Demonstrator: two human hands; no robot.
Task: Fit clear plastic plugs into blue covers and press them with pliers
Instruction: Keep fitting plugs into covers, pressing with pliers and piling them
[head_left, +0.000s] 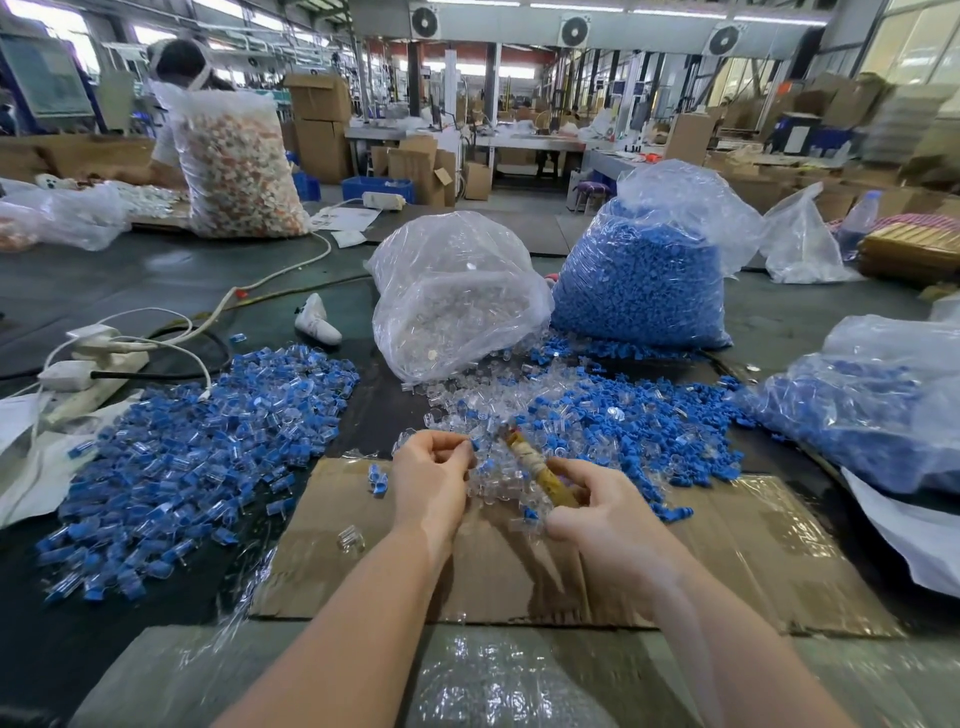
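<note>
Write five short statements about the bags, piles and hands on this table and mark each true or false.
1. The right hand holds the pliers by their yellowish handle. True.
2. The bag of blue covers stands to the left of the bag of clear plugs. False: it stands to the right of it.
3. The left hand lies flat and open on the cardboard. False: its fingers are curled and pinch a small part above the loose plugs.
4. The pile of fitted pieces lies to the left of the hands. True.
5. The white power strip sits on the right edge of the table. False: it lies on the left.
</note>
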